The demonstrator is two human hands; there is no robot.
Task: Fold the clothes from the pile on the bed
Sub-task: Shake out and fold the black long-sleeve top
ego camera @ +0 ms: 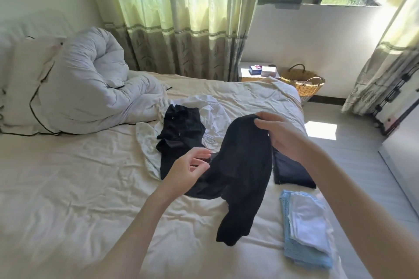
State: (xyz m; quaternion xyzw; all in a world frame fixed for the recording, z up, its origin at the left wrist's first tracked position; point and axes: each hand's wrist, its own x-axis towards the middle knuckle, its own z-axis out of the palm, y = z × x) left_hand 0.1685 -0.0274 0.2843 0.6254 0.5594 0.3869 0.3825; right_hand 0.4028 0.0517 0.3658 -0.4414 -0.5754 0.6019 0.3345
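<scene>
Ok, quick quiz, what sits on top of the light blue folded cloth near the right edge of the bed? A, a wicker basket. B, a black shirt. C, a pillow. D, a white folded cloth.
D: a white folded cloth lies on the light blue folded cloth, apart from the black garment that both hands hold.

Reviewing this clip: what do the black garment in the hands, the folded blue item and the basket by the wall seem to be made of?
Black garment: thin, matte, soft fabric, probably a knit; it hangs limp from the right hand and the left hand.
Folded blue item: looks like textured cloth, perhaps towelling; too blurred to be sure.
Basket: woven straw or wicker, tan, with a visible weave and loop handles.
</scene>
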